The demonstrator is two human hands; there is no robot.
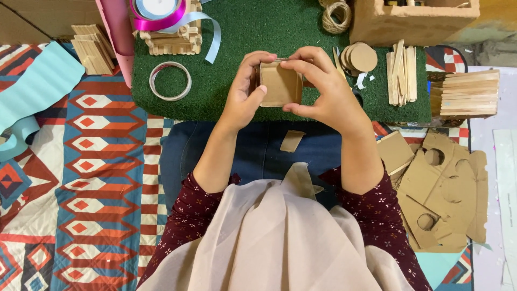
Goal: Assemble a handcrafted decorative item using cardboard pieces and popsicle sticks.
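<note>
The small box (280, 84) between the left hand (245, 94) and right hand (323, 89) looks like matt brown cardboard, smooth-faced with raw edges. The mat (258, 37) beneath is rough green artificial turf. Cut sheets (441, 188) and round discs (360, 58) are the same dull cardboard. The sticks (401, 73) and stacked slats (468, 92) are pale, unpainted wood. The ribbon roll (159, 13) shines glossy, satin pink and light blue. The twine (336, 16) is coarse, hairy fibre. The rug (102, 178) is woven patterned cloth; the scarf (269, 237) is thin, soft beige fabric.
</note>
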